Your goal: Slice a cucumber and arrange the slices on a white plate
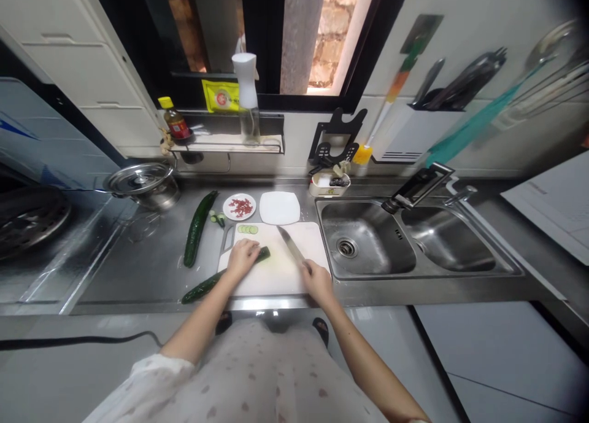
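A white cutting board [299, 275] lies on the steel counter in front of me. My left hand [242, 257] presses down on a long green cucumber [202, 287] that lies across the board's left edge, fingers curled over it. My right hand [315, 279] is closed round the handle of a knife [289, 244], whose blade points away over the board, right of the cucumber's cut end. Several cucumber slices [248, 229] sit at the board's far left corner.
A second whole cucumber [197, 226] lies left of the board. Behind it are a small plate of red pieces [239, 207] and a bare white plate [279, 207]. A double sink [368, 245] is at right, a lidded steel pot [140, 182] at back left.
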